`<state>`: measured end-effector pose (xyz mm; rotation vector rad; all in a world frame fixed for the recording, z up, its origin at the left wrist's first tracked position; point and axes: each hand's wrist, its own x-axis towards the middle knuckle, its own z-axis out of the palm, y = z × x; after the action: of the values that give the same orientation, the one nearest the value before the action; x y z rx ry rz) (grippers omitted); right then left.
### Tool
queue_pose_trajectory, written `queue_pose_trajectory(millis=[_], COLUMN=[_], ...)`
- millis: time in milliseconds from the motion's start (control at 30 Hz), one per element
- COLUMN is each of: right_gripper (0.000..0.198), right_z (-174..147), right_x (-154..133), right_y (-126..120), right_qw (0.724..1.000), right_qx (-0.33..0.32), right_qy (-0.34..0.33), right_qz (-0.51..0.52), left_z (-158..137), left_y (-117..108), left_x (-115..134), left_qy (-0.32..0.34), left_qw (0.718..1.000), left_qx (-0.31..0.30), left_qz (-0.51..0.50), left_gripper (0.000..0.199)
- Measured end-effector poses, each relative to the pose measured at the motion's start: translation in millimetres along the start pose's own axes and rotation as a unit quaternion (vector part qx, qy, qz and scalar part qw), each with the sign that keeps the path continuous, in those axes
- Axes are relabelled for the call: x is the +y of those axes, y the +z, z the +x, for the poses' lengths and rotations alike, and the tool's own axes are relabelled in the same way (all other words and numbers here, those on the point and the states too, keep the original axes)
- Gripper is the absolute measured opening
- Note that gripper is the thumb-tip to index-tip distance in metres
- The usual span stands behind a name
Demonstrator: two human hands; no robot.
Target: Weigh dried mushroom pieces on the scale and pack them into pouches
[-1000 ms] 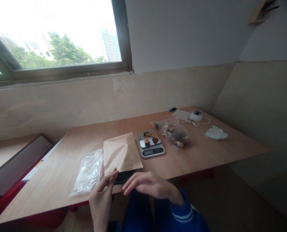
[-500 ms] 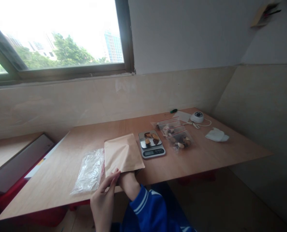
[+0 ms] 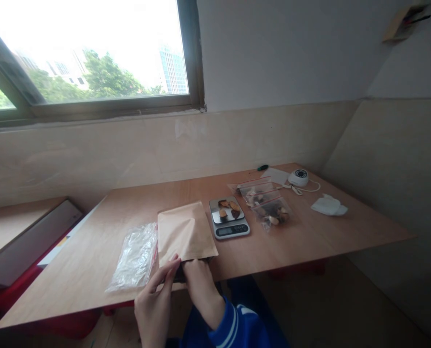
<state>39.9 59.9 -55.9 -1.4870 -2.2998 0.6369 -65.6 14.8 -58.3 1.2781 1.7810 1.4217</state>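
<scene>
A brown kraft paper bag point(image 3: 186, 229) lies on the table with its mouth toward me. My left hand point(image 3: 160, 285) pinches the edge of that mouth between thumb and fingers. Into the opening reaches my right hand point(image 3: 198, 270); its fingers are hidden inside the bag, so their pose does not show. Right of the bag stands a white kitchen scale point(image 3: 231, 231) with several brown dried slices point(image 3: 233, 207) on its metal plate. A stack of clear plastic bags point(image 3: 133, 258) lies just left of the kraft bag.
Zip bags with dried pieces point(image 3: 273, 212) lie right of the scale. Farther back are a green-handled screwdriver point(image 3: 262, 167), a white dome camera point(image 3: 298, 178) with its cable, and a crumpled white tissue point(image 3: 329, 205). The wooden table point(image 3: 309, 241) ends close to my body.
My right hand has drawn partway back out of the bag, showing more of its back and wrist. My left hand keeps its pinch on the bag's edge. The view has shifted slightly.
</scene>
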Motion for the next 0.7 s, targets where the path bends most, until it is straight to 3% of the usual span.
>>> queue_pose_trajectory(millis=[67, 133, 233, 400, 600, 700], right_gripper=[0.029, 0.028, 0.025, 0.029, 0.029, 0.029], right_z=[-12, -23, -34, -52, -79, -75], right_x=[-3, -5, -3, 4, 19, 43], right_y=[-2, -3, -3, -9, -49, -76], right_qw=[0.999, 0.997, 0.992, 0.980, 0.945, 0.931], right_qx=[0.003, 0.054, 0.124, 0.154, 0.150, 0.194], right_qy=[0.022, 0.005, -0.031, -0.106, -0.146, -0.135], right_qz=[-0.042, -0.051, -0.016, 0.068, 0.251, 0.278], left_z=[0, 0, 0, 3, 7, 8], left_y=[-1, -2, -3, -5, -5, -4], left_x=[2, 2, 3, 6, 4, -1], left_qy=[-0.005, -0.004, -0.001, -0.021, -0.025, -0.019], left_qw=[1.000, 1.000, 1.000, 1.000, 1.000, 1.000], left_qx=[0.004, 0.011, 0.023, 0.020, 0.011, 0.015], left_qz=[0.003, 0.003, 0.001, 0.002, -0.001, 0.006], left_gripper=[0.031, 0.032, 0.034, 0.035, 0.037, 0.036])
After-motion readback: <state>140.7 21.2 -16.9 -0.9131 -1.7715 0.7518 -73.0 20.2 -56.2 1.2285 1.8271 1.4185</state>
